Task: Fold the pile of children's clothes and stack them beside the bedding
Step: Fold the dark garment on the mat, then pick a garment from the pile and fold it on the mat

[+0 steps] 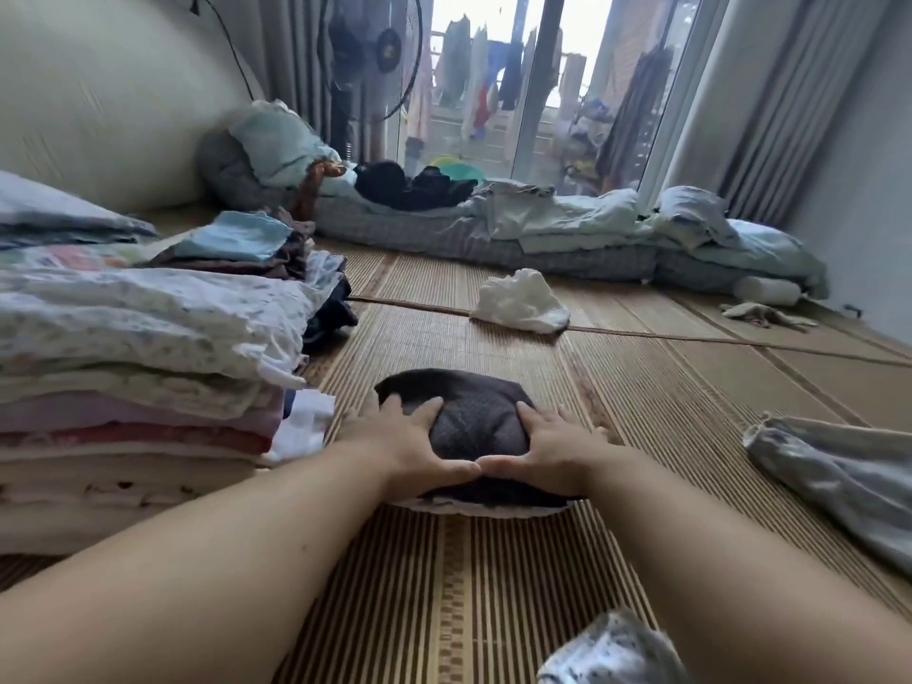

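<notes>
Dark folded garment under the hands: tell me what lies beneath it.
Under the dark folded garment, a white fabric edge shows along its near side, lying on the woven mat. Both hands press on top; how far the white piece extends underneath is hidden.

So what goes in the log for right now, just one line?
step: pressing folded dark garment flat | left hand on it | right hand on it | surface: woven mat | stack: left

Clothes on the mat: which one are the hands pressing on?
The dark grey folded garment in the middle, under both the left hand and the right hand. The white crumpled cloth and the pale grey garment lie untouched.
</notes>
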{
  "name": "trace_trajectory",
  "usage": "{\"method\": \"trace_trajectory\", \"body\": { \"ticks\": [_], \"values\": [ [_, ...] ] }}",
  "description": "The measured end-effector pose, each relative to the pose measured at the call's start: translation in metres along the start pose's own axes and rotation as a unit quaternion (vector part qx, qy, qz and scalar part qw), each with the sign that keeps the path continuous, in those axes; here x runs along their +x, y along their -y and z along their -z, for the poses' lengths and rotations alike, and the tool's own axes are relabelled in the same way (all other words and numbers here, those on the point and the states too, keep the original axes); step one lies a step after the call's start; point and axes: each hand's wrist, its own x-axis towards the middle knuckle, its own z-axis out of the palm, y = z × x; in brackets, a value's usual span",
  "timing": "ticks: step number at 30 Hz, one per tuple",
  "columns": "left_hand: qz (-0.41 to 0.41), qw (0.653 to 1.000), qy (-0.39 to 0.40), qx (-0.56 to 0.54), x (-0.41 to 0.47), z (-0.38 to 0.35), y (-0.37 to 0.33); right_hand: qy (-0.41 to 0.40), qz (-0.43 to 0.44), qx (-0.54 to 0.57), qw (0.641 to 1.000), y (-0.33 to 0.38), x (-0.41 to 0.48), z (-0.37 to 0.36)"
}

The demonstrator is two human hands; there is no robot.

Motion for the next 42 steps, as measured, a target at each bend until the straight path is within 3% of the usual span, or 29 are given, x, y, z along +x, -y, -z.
{"method": "trace_trajectory", "body": {
  "ticks": [6, 9, 12, 14, 16, 19, 21, 25, 28, 33, 37, 42],
  "values": [
    [-0.082, 0.994, -0.041, -0.064, -0.073, 0.015, -0.033, -0.123, 0.023, 0.064, 0.99, -0.007, -0.095, 0.017],
    [-0.137, 0.985, -0.041, -0.093, -0.13, 0.011, -0.061, -0.124, 0.029, 0.07, 0.989, -0.019, -0.165, 0.009],
    [-0.17, 0.977, 0.026, -0.126, -0.186, -0.003, -0.083, -0.102, -0.012, 0.16, 0.982, -0.032, -0.239, -0.008],
    [-0.162, 0.973, 0.09, -0.137, -0.216, -0.013, -0.09, -0.067, -0.027, 0.246, 0.967, -0.035, -0.276, -0.024],
    [-0.148, 0.972, 0.117, -0.141, -0.244, -0.02, -0.096, -0.025, -0.051, 0.246, 0.968, -0.033, -0.306, -0.039],
    [-0.12, 0.972, 0.095, -0.176, -0.279, -0.029, -0.103, -0.066, -0.13, 0.222, 0.964, -0.023, -0.337, -0.06],
    [-0.114, 0.963, 0.093, -0.226, -0.296, -0.028, -0.103, -0.09, -0.151, 0.288, 0.941, -0.013, -0.353, -0.066],
    [-0.144, 0.965, 0.105, -0.195, -0.314, -0.007, -0.094, -0.055, -0.147, 0.314, 0.936, -0.003, -0.375, -0.059],
    [-0.118, 0.959, 0.1, -0.239, -0.322, 0.006, -0.078, -0.071, -0.135, 0.332, 0.931, -0.005, -0.381, -0.048],
    [-0.067, 0.939, 0.009, -0.338, -0.323, 0.02, -0.04, -0.177, -0.1, 0.565, 0.8, -0.002, -0.379, -0.028],
    [-0.029, 0.872, -0.059, -0.486, -0.314, 0.042, -0.017, -0.256, -0.057, 0.635, 0.727, 0.004, -0.371, 0.001],
    [0.048, 0.762, -0.038, -0.644, -0.296, 0.05, -0.002, -0.311, -0.042, 0.666, 0.676, 0.004, -0.37, 0.027]
  ]
}}
